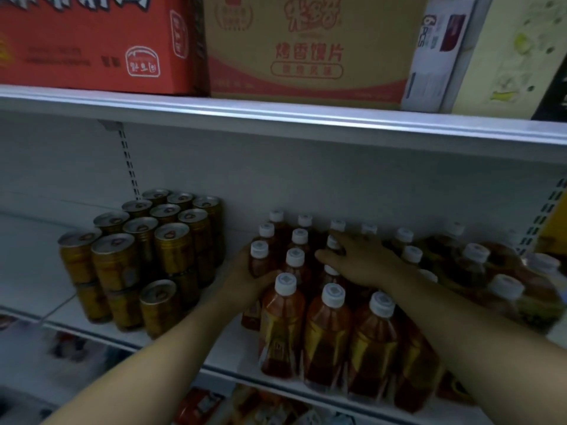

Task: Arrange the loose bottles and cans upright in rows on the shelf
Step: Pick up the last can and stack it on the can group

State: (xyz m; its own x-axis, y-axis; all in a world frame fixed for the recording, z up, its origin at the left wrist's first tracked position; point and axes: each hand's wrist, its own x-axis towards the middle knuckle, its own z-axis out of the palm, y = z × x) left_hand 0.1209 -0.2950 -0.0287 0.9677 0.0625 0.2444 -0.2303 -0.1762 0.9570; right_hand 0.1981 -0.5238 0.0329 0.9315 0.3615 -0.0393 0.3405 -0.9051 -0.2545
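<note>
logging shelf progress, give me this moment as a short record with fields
shelf: white middle shelf
cans: gold cans, upright, stacked in rows at left
bottles: white-capped tea bottles, upright in rows at centre
left hand: left hand against the block's left side
right hand: right hand on bottles further back
above: cartons

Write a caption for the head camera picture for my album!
Two hands straighten white-capped tea bottles beside stacked gold cans.

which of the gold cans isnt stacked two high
The front-right gold metal can, a single can on the white shelf nearest the left hand; the others sit in two tiers.
</note>
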